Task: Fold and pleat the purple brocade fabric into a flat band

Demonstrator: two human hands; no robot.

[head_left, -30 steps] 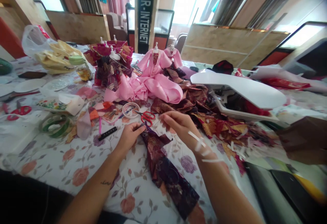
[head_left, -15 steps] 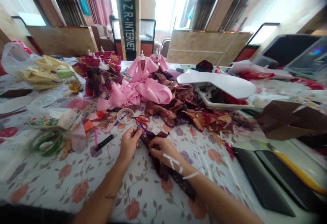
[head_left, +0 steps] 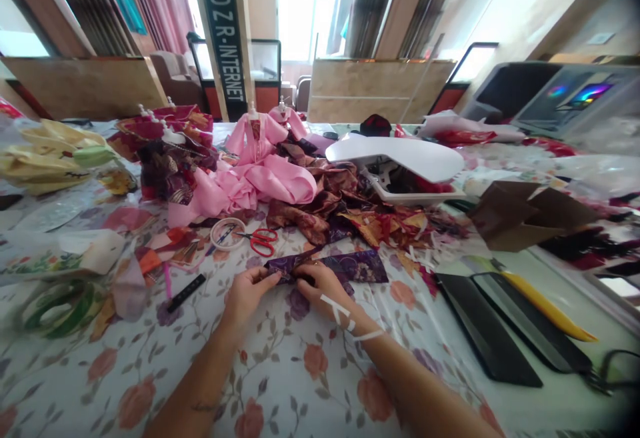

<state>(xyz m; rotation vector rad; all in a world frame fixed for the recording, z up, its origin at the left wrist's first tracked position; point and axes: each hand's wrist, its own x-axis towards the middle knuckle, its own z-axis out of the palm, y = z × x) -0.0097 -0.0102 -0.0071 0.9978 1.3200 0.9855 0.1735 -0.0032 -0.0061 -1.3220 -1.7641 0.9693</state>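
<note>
A dark purple patterned fabric strip (head_left: 357, 268) lies across the flowered tablecloth (head_left: 280, 371), its free end stretching to the right. Its left end is pinched between the thumb and fingers of my left hand (head_left: 250, 289). Close beside it, my right hand (head_left: 320, 285) is closed on the same strip, with the fingertips partly hidden. Pieces of white tape (head_left: 337, 309) stick to my right wrist. Just beyond the hands are red-handled scissors (head_left: 263, 241) and a white tape roll (head_left: 227, 234).
Pink satin fabric (head_left: 255, 185) and brown patterned cloth (head_left: 320, 205) are heaped behind the hands. A black strip (head_left: 186, 293) and green tape rolls (head_left: 63, 308) lie at left. Black flat cases (head_left: 485, 328), a brown paper bag (head_left: 520, 218) and a white-lidded box (head_left: 400, 155) stand at right.
The fabric strip hung down toward me under my right forearm; now it lies across the table beyond my right hand. Both hands still grip it. The view has turned slightly right.
</note>
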